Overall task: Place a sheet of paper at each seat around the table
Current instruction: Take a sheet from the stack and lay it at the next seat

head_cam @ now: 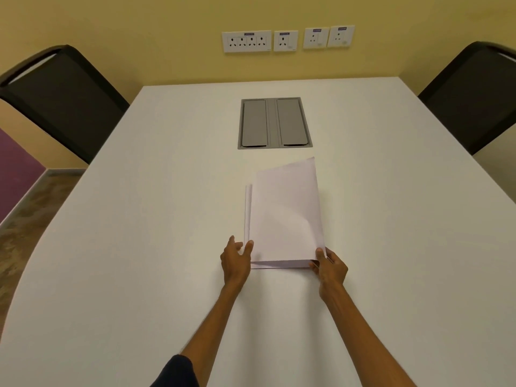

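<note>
A small stack of white paper sheets [284,216] lies in the middle of the white table [139,247]. Its top sheet is lifted and tilted up from the sheets below. My left hand [236,261] holds the stack's near left corner, thumb on top of the lifted sheet. My right hand [331,268] pinches the near right corner of the sheets between thumb and fingers. A black chair [64,99] stands at the table's far left side. Another black chair [474,96] stands at the far right side. No sheet lies in front of either chair.
A grey cable box with two flaps [275,122] is set into the table beyond the paper. White wall sockets [287,39] sit on the yellow wall behind. Brown patterned floor [25,213] shows at the left.
</note>
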